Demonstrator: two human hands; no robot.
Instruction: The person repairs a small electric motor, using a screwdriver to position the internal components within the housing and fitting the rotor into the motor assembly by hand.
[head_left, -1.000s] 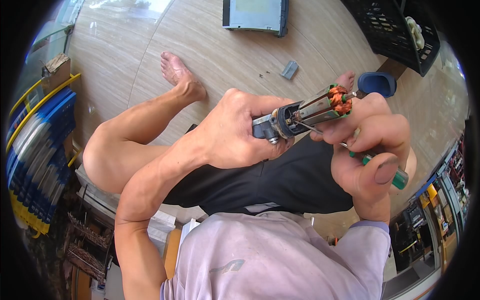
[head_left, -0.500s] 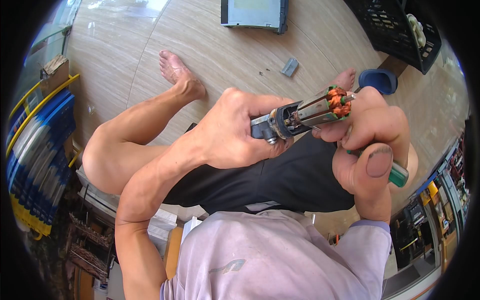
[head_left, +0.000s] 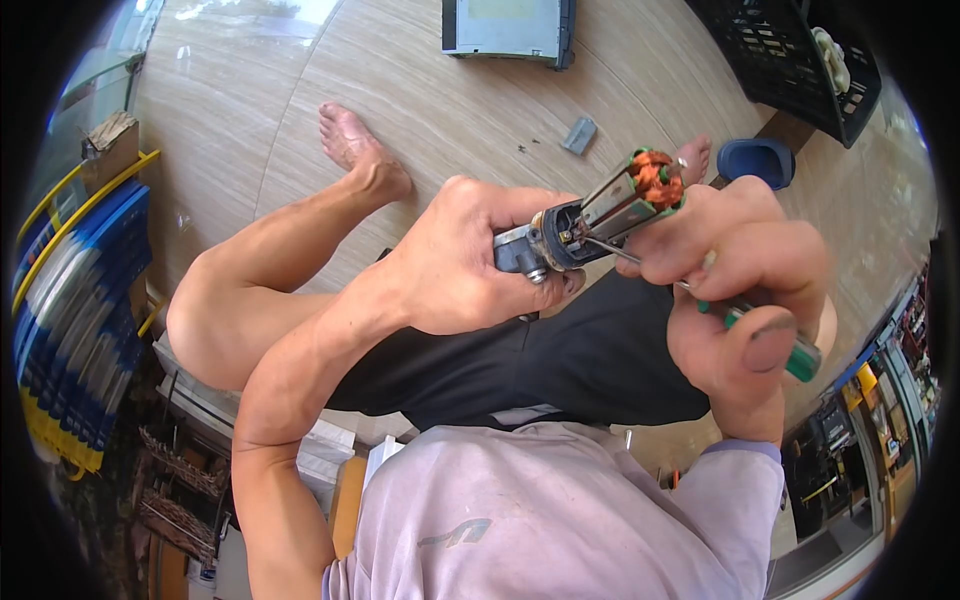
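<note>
My left hand (head_left: 470,255) is wrapped round a small motor assembly (head_left: 556,240) with a grey and black housing. From its far end sticks a metal core with orange copper windings (head_left: 655,182), tilted up to the right. My right hand (head_left: 740,270) grips a screwdriver with a green handle (head_left: 803,357). Its thin shaft (head_left: 612,248) runs to the opening between the housing and the core; the very tip is hard to make out. The right fingers are close beside the windings; whether they touch the core is unclear.
On the floor lie a small grey piece (head_left: 578,135) and a boxy metal device (head_left: 508,30). A black crate (head_left: 770,60) and a blue dish (head_left: 756,163) are at the upper right. Blue and yellow stacked items (head_left: 85,320) stand at the left.
The copper-wound core has swung up and left relative to the housing. The screwdriver shaft, mostly hidden half a second ago, shows again at the opening. The housing has shifted slightly left.
</note>
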